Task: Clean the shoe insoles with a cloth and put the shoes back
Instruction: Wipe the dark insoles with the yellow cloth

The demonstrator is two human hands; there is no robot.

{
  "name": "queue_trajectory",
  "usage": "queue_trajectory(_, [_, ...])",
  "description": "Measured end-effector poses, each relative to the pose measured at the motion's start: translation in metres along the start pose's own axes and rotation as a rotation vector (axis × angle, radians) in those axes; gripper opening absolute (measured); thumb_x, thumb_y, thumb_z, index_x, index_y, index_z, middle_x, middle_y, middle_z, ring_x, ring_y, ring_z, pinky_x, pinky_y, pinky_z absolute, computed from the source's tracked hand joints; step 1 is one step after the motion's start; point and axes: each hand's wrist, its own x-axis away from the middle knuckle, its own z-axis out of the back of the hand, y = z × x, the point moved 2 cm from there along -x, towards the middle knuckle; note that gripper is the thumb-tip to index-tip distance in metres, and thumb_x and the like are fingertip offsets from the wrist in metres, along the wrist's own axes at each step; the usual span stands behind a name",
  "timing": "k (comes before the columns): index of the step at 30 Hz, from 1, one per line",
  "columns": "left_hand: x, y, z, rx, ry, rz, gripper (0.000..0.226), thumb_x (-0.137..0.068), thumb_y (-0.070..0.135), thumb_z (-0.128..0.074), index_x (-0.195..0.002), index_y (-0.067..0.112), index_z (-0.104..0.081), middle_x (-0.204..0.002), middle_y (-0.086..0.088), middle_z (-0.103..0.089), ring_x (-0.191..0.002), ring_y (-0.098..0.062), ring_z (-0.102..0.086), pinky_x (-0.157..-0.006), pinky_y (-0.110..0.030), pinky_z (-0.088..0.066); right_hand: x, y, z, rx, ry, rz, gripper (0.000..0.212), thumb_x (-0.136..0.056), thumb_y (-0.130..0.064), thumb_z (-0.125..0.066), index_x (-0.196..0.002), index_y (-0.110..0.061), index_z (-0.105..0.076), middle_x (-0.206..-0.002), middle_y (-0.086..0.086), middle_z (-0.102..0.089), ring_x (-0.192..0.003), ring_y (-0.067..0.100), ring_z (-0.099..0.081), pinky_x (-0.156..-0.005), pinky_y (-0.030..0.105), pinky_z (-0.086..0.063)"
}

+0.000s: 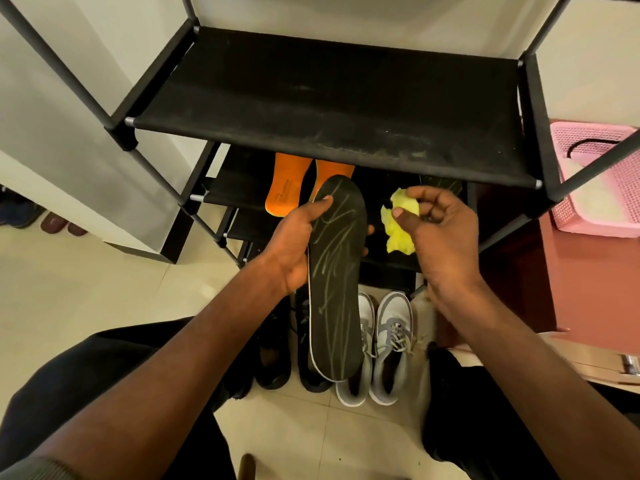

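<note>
The fronts of the two orange insoles (289,187) are hidden under the top shelf (332,109) at frame centre. A second dark insole (446,184) is mostly concealed behind the right hand (440,233). The black shoes (277,351) are partly covered by the held insole (337,282). The pink basket (602,181) is cut off at the right edge.

At two o'clock from me a pink perforated plastic basket (599,174) sits on a reddish-brown wooden surface (554,271); at nine o'clock a white wall panel (69,133) stands over my cream tiled floor (104,289).
</note>
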Motion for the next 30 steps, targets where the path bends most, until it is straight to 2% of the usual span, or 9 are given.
queue_trajectory(4, [0.0,-0.014,-0.013,0.058,-0.218,0.09,0.061,-0.105,0.057,-0.039,-0.136,0.009,-0.062,-0.125,-0.022,-0.063,-0.116,-0.043,-0.059,-0.109,-0.07,-0.035,0.003,-0.008,-0.002,0.072,0.037,0.151,0.034,-0.089,-0.006,-0.08,-0.119,-0.015,-0.068,-0.097,-0.003,-0.076,-0.084,0.005,-0.074,-0.07,0.022,-0.06])
queue_trajectory(7, [0.001,-0.023,-0.021,0.076,-0.283,0.127,0.057,-0.106,0.056,-0.036,-0.117,0.015,-0.075,-0.112,-0.015,-0.069,-0.103,-0.033,-0.066,-0.103,-0.063,-0.043,0.009,-0.005,-0.002,0.268,0.078,0.261,0.034,-0.09,-0.01,-0.08,-0.121,-0.018,-0.07,-0.102,-0.007,-0.074,-0.088,0.0,-0.071,-0.07,0.019,-0.06])
queue_trajectory(10, [0.004,-0.027,-0.026,0.086,-0.299,0.131,0.054,-0.106,0.055,-0.039,-0.119,0.014,-0.073,-0.111,-0.014,-0.069,-0.099,-0.03,-0.066,-0.093,-0.053,-0.051,0.014,-0.006,-0.005,0.407,0.049,0.353,0.031,-0.092,-0.015,-0.078,-0.122,-0.018,-0.073,-0.107,-0.007,-0.076,-0.096,0.002,-0.071,-0.08,0.02,-0.06])
queue_trajectory(14, [0.006,-0.027,-0.032,0.134,-0.299,0.124,0.053,-0.107,0.051,-0.038,-0.114,0.013,-0.074,-0.101,-0.011,-0.071,-0.093,-0.026,-0.067,-0.089,-0.046,-0.051,0.015,-0.008,-0.006,0.434,0.082,0.362,0.027,-0.095,-0.019,-0.076,-0.121,-0.018,-0.075,-0.107,-0.009,-0.076,-0.086,-0.003,-0.07,-0.071,0.009,-0.055])
queue_trajectory(18, [0.009,-0.027,-0.045,0.126,-0.3,0.11,0.051,-0.107,0.049,-0.037,-0.107,0.014,-0.074,-0.093,-0.009,-0.071,-0.086,-0.024,-0.067,-0.085,-0.042,-0.052,0.008,-0.008,0.0,0.472,0.181,0.316,0.022,-0.094,-0.023,-0.076,-0.115,-0.019,-0.078,-0.113,-0.004,-0.07,-0.099,0.008,-0.067,-0.089,0.028,-0.057])
queue_trajectory(22, [0.008,-0.031,-0.05,0.133,-0.306,0.117,0.052,-0.107,0.051,-0.037,-0.105,0.014,-0.074,-0.091,-0.009,-0.07,-0.084,-0.025,-0.065,-0.083,-0.046,-0.05,0.005,-0.01,0.005,0.503,0.181,0.269,0.018,-0.094,-0.025,-0.075,-0.111,-0.019,-0.079,-0.112,-0.002,-0.073,-0.091,0.007,-0.068,-0.077,0.016,-0.056])
queue_trajectory(25, [0.008,-0.032,-0.049,0.13,-0.323,0.12,0.05,-0.106,0.051,-0.039,-0.11,0.013,-0.071,-0.093,-0.011,-0.068,-0.086,-0.027,-0.064,-0.084,-0.048,-0.049,0.005,-0.013,0.006,0.57,0.167,0.324,0.015,-0.094,-0.024,-0.076,-0.108,-0.018,-0.08,-0.11,-0.001,-0.075,-0.095,0.011,-0.068,-0.089,0.037,-0.059])
queue_trajectory(27, [0.008,-0.031,-0.048,0.109,-0.333,0.109,0.049,-0.107,0.05,-0.038,-0.111,0.013,-0.07,-0.092,-0.01,-0.068,-0.085,-0.027,-0.064,-0.084,-0.049,-0.049,0.004,-0.014,0.006,0.58,0.161,0.339,0.013,-0.094,-0.023,-0.076,-0.105,-0.017,-0.08,-0.107,-0.002,-0.075,-0.094,0.012,-0.069,-0.089,0.04,-0.059])
queue_trajectory(30, [0.008,-0.031,-0.048,0.106,-0.32,0.11,0.048,-0.108,0.048,-0.038,-0.114,0.013,-0.068,-0.091,-0.009,-0.069,-0.085,-0.025,-0.065,-0.084,-0.046,-0.051,0.009,-0.013,0.002,0.56,0.112,0.366,0.013,-0.093,-0.018,-0.075,-0.105,-0.016,-0.08,-0.104,-0.003,-0.075,-0.092,0.009,-0.069,-0.088,0.036,-0.06])
